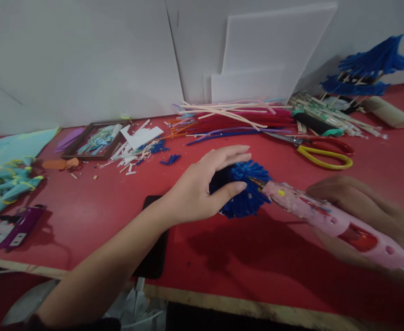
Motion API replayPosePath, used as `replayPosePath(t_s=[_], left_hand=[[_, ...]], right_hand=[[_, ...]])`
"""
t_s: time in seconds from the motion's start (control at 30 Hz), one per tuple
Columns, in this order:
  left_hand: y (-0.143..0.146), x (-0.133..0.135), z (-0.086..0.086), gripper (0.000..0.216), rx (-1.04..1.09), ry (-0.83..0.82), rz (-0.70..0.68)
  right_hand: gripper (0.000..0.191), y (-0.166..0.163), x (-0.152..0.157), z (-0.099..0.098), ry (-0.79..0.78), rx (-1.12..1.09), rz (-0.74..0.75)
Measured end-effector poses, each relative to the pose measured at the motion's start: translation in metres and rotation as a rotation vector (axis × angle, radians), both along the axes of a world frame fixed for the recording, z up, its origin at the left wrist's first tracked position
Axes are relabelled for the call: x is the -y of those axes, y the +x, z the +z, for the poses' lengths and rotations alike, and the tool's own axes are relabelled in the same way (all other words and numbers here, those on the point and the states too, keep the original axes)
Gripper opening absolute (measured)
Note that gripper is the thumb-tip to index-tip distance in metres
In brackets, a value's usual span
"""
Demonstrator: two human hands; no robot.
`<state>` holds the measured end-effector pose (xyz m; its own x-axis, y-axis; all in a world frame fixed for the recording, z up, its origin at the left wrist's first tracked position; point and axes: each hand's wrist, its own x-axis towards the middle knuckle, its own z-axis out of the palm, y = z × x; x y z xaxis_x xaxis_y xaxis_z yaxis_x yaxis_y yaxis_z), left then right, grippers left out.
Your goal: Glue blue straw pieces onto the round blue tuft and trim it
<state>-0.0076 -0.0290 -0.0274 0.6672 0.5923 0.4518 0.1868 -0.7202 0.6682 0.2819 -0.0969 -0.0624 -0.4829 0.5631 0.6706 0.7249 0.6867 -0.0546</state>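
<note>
My left hand (202, 186) is curved around a round blue fringed piece (245, 204), seemingly built from fuzzy pipe cleaners, with the thumb across its near side. In my right hand (364, 207) is a pink hot glue gun (326, 218), smeared and spotted with colour, a clear glue stick poking out of its rear end. Its dark nozzle points left and meets or nearly meets the middle of the blue piece. Part of the blue piece is hidden behind my left hand, and the glue gun covers some of my right fingers.
A black phone (155, 257) lies under my left forearm. Yellow-and-red-handled scissors (322, 154) lie beyond my right hand, near loose pipe cleaners (243, 117). A blue tiered model (364, 69) stands back right. A purple glue gun (17, 227) and a brown tray (77, 149) are left.
</note>
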Motion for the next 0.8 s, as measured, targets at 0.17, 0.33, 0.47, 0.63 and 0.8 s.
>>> replayPosePath(t_s=[0.17, 0.33, 0.47, 0.63, 0.8], left_hand=[[0.001, 0.002, 0.0, 0.045, 0.053, 0.008, 0.004], [0.001, 0.004, 0.004, 0.041, 0.064, 0.068, 0.025], [0.002, 0.004, 0.006, 0.04, 0.071, 0.13, 0.033], [0.003, 0.003, 0.005, 0.041, 0.089, 0.155, 0.032], [0.001, 0.002, -0.003, 0.047, 0.076, 0.136, 0.044]], right_hand=[[0.011, 0.001, 0.004, 0.0, -0.028, 0.006, 0.008], [0.009, -0.002, 0.005, 0.002, 0.004, 0.002, 0.057], [0.01, 0.0, 0.005, -0.002, 0.017, 0.001, 0.061], [0.014, 0.009, 0.011, -0.007, -0.026, 0.023, 0.059], [0.009, 0.014, 0.017, -0.007, -0.04, 0.061, 0.02]])
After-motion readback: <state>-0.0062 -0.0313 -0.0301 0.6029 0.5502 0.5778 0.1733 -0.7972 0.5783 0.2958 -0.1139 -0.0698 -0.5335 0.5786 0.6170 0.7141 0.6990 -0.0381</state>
